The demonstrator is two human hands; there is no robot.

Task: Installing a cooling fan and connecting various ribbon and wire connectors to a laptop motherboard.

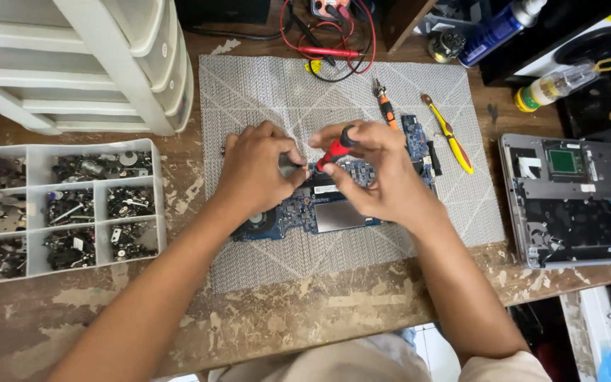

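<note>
A blue laptop circuit board (334, 212) lies on a grey woven mat (263, 92) in the middle of a worn wooden bench. My right hand (376, 170) is closed around a red-handled screwdriver (337, 147), whose tip points down at the board's upper middle. My left hand (256, 166) rests on the board's left part, with its fingers pinching a small dark piece beside the screwdriver tip. Both hands hide much of the board's top edge.
A clear compartment tray (37, 159) with several screws and small parts sits at the left. An opened laptop shell (567, 205) lies at the right. An orange screwdriver (387, 106), a yellow tool (450, 134), red multimeter leads (330, 51) and white drawers (107, 64) stand behind.
</note>
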